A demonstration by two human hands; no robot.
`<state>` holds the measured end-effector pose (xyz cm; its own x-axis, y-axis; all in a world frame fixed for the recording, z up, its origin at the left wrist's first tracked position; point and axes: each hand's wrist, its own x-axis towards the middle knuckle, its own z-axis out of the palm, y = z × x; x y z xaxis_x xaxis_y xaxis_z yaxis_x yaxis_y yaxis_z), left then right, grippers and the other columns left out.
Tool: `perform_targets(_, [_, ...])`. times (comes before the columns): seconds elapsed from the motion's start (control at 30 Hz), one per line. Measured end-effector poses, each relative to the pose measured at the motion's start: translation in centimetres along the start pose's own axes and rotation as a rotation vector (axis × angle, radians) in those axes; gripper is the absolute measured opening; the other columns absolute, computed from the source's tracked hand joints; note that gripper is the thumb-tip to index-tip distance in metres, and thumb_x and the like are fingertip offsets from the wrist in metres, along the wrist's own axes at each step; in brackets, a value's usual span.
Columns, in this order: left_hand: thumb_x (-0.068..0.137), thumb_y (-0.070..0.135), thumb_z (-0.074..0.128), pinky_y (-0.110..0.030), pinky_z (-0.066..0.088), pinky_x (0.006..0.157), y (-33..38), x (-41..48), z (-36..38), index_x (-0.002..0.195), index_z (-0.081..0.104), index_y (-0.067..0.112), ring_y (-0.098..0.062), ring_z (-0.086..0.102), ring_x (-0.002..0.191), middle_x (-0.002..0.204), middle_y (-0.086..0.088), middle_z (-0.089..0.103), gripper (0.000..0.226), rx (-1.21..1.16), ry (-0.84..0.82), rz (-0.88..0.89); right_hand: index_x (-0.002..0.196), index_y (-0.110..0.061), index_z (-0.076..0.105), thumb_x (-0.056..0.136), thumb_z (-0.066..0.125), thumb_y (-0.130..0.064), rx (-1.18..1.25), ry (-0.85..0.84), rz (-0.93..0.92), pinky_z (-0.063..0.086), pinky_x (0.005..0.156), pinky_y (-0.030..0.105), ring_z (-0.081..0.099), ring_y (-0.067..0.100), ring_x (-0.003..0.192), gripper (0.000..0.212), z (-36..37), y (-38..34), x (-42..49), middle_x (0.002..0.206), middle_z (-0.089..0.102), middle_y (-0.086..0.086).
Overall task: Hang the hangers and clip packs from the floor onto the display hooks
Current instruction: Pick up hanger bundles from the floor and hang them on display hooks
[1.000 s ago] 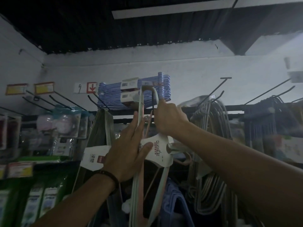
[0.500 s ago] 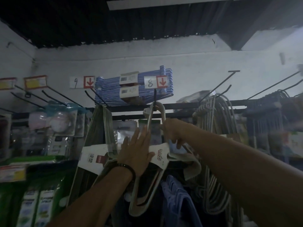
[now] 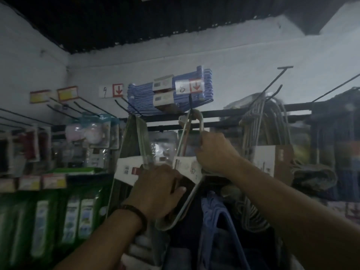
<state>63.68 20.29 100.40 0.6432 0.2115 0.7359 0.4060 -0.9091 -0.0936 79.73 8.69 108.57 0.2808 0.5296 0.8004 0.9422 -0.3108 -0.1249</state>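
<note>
A pack of pale hangers [image 3: 187, 173] with a white card label hangs by its curved top from the black display hook [image 3: 191, 106] under the tag marked 8 [image 3: 190, 87]. My right hand [image 3: 215, 151] grips the pack's neck just below that curved top. My left hand [image 3: 157, 189] holds the pack's lower left arm, fingers curled over it. A second pale hanger pack [image 3: 136, 162] hangs just to the left.
Blue hangers [image 3: 140, 98] lie stacked on top of the rack. Grey wire hangers [image 3: 266, 121] hang at right beside bare hooks [image 3: 272, 88]. Green packets [image 3: 74, 217] and blister packs [image 3: 91, 131] fill the left shelves. More blue hangers [image 3: 220, 221] hang below.
The hanger pack's curved top has settled onto the hook under tag 8. My left hand dropped from flat against the label to gripping the lower arm; my right hand slid slightly lower on the neck.
</note>
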Motion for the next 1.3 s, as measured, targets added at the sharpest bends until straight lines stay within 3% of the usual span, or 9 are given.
perform_targets(0.13, [0.089,0.068,0.050,-0.024,0.055,0.071,2.0,-10.2,-3.0,0.105,0.067,0.047,0.006,0.062,0.084,0.097,0.038,0.062,0.032,-0.062,-0.170,-0.189,0.087,-0.032,0.062,0.097,0.059,-0.045,0.221,-0.043,-0.196,0.043,0.053,0.019,0.059,0.007,0.065,0.017,1.8,-2.5,-7.3,0.073,0.058,-0.013])
perform_targets(0.2, [0.088,0.068,0.048,-0.025,0.052,0.062,2.8,-15.8,-3.8,0.099,0.061,0.054,-0.001,0.064,0.075,0.086,0.029,0.065,0.022,-0.041,-0.273,-0.294,0.076,-0.037,0.054,0.093,0.053,-0.058,0.356,-0.171,-0.292,0.043,0.053,0.023,0.058,0.005,0.065,0.027,3.7,-4.2,-11.5,0.070,0.057,-0.015])
perform_targets(0.3, [0.084,0.064,0.038,-0.035,0.055,0.066,4.0,-25.9,-3.6,0.092,0.052,0.058,-0.013,0.068,0.087,0.095,0.007,0.063,0.017,0.091,-0.465,-0.468,0.074,-0.042,0.054,0.096,0.051,-0.065,0.545,-0.416,-0.392,0.053,0.053,0.035,0.060,0.008,0.057,0.032,7.8,-7.5,-19.3,0.066,0.061,-0.005])
perform_targets(0.43, [0.087,0.077,0.041,-0.026,0.054,0.083,6.7,-40.6,-3.8,0.120,0.057,0.047,-0.010,0.068,0.102,0.112,0.014,0.071,0.047,0.104,-0.710,-0.750,0.084,-0.036,0.059,0.104,0.052,-0.054,0.691,-0.717,-0.489,0.054,0.057,0.034,0.058,0.009,0.061,0.028,14.0,-14.1,-31.5,0.073,0.061,-0.005])
perform_targets(0.67, [0.097,0.068,0.048,-0.035,0.053,0.098,11.8,-61.1,-8.9,0.124,0.059,0.039,-0.020,0.063,0.118,0.125,0.009,0.067,0.041,0.014,-0.958,-1.267,0.077,-0.031,0.057,0.101,0.057,-0.041,0.856,-1.239,-0.610,0.049,0.058,0.031,0.058,0.006,0.066,0.027,18.1,-26.6,-52.2,0.073,0.061,-0.010])
perform_targets(0.87, [0.098,0.067,0.050,-0.039,0.054,0.097,12.3,-74.9,-13.0,0.121,0.065,0.036,-0.023,0.065,0.115,0.128,0.002,0.067,0.041,-0.194,-1.028,-1.540,0.088,-0.027,0.064,0.100,0.060,-0.045,0.674,-1.562,-0.687,0.059,0.071,0.035,0.065,0.009,0.076,0.022,20.1,-35.1,-65.4,0.084,0.068,-0.006])
perform_targets(1.0, [0.100,0.067,0.045,-0.041,0.052,0.105,11.3,-84.7,-14.5,0.134,0.062,0.035,-0.020,0.061,0.124,0.139,0.004,0.062,0.049,-0.291,-1.070,-1.579,0.107,-0.016,0.071,0.098,0.059,-0.054,0.545,-1.758,-0.759,0.057,0.084,0.038,0.068,0.019,0.090,0.040,20.5,-42.5,-71.9,0.103,0.072,0.005])
perform_targets(1.13, [0.106,0.049,0.049,-0.032,0.053,0.103,9.2,-91.3,-14.9,0.133,0.065,0.026,-0.014,0.064,0.119,0.132,0.003,0.068,0.039,-0.392,-0.989,-1.590,0.112,-0.006,0.069,0.099,0.057,-0.052,0.506,-1.871,-0.737,0.055,0.080,0.033,0.070,0.024,0.092,0.049,22.7,-47.7,-76.4,0.108,0.073,0.014])
perform_targets(1.3, [0.105,0.044,0.053,-0.030,0.054,0.096,4.2,-96.8,-13.7,0.127,0.069,0.025,-0.013,0.068,0.108,0.121,0.002,0.073,0.033,-0.445,-0.889,-1.674,0.116,-0.021,0.067,0.101,0.058,-0.051,0.424,-1.891,-0.736,0.041,0.066,0.019,0.060,0.011,0.092,0.035,30.2,-51.2,-79.0,0.116,0.069,0.000])
